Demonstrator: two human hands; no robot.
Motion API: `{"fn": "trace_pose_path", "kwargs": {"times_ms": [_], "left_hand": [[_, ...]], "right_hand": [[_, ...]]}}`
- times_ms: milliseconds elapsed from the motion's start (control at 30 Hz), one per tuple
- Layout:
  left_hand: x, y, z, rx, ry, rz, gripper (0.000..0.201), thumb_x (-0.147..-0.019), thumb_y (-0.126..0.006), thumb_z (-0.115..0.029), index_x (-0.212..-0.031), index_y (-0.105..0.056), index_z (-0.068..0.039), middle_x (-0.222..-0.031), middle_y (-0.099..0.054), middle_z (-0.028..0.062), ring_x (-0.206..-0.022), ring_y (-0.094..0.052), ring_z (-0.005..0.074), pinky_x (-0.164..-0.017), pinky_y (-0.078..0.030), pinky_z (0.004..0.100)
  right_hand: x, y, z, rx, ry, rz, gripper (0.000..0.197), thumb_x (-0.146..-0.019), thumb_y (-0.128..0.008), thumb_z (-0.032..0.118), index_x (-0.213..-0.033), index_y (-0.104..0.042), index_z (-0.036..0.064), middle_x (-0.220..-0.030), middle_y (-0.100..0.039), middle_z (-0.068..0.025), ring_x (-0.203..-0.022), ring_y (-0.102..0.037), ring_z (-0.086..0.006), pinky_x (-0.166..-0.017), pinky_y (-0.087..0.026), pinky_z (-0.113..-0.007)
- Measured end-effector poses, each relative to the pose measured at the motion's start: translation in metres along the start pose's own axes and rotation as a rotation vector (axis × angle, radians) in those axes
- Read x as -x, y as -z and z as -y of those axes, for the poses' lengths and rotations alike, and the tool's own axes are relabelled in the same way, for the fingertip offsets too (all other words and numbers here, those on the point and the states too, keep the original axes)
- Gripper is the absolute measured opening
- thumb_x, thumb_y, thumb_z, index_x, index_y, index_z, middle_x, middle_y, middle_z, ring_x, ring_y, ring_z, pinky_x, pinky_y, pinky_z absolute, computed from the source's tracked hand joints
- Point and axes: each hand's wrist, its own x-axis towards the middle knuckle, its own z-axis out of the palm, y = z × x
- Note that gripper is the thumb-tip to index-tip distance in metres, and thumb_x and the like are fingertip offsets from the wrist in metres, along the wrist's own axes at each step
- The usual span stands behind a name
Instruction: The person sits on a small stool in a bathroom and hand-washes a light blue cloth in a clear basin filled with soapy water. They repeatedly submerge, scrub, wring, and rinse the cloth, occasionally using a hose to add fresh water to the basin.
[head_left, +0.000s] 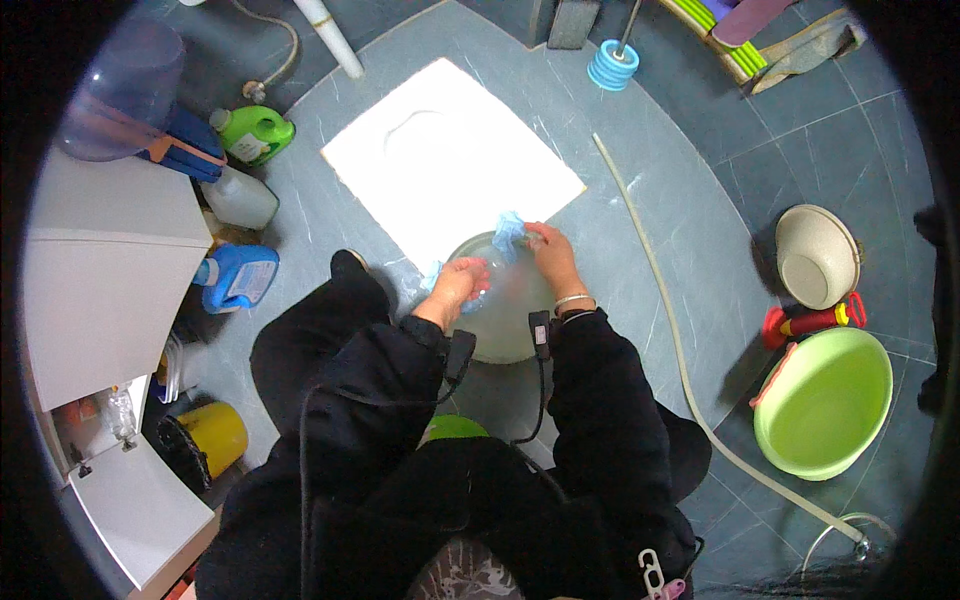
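A round basin (505,345) of cloudy water stands on the floor between my knees. Over its far right rim, my right hand (556,265) pinches a bunched light blue cloth (508,232) that hangs toward the water. My left hand (458,290) is over the left side of the basin with its fingers curled. Bits of light blue cloth show beside this hand, above and below it. Whether both hands hold one and the same cloth is not clear. The basin's near edge lies between my dark sleeves, each with a dark strap or cable at the cuff.
Ahead lies a white square panel (440,150), washed out by glare. A pale hose (655,260) runs along the right. Farther right are a beige bucket (818,257) and a green basin (835,405). Bottles, including a blue one (240,278), and a white cabinet (110,290) line the left.
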Motion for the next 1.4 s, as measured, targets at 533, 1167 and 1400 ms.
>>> {"fn": "trace_pose_path", "kwargs": {"times_ms": [533, 1167, 1400], "left_hand": [[-0.024, 0.007, 0.02, -0.013, 0.076, 0.005, 0.024, -0.089, -0.055, -0.017, -0.112, -0.054, -0.011, -0.097, -0.061, 0.0021, -0.077, -0.059, 0.0119, -0.06, -0.044, 0.0229], [-0.011, 0.018, 0.02, 0.06, 0.012, -0.098, 0.017, -0.085, -0.056, -0.011, -0.102, -0.059, -0.009, -0.088, -0.062, 0.0005, -0.066, -0.058, 0.0093, -0.054, -0.043, 0.0214], [-0.036, 0.024, 0.034, 0.068, 0.113, -0.088, 0.019, -0.086, -0.056, -0.009, -0.105, -0.057, -0.009, -0.088, -0.061, 0.0017, -0.068, -0.058, 0.0113, -0.053, -0.043, 0.0226]], "right_hand": [[-0.013, -0.028, -0.012, -0.319, -0.168, 0.119, 0.04, -0.081, -0.044, 0.002, -0.12, -0.054, -0.0027, -0.108, -0.06, -0.0124, -0.085, -0.061, -0.0163, -0.073, -0.046, -0.026], [-0.003, -0.036, -0.022, -0.066, -0.169, 0.289, 0.046, -0.079, -0.048, 0.005, -0.124, -0.054, 0.0069, -0.113, -0.06, -0.0074, -0.084, -0.057, -0.0148, -0.067, -0.046, -0.028], [-0.012, -0.075, -0.03, -0.299, -0.197, 0.096, 0.036, -0.082, -0.051, 0.006, -0.117, -0.058, 0.0021, -0.11, -0.058, -0.0073, -0.097, -0.053, -0.0148, -0.081, -0.043, -0.027]]}}
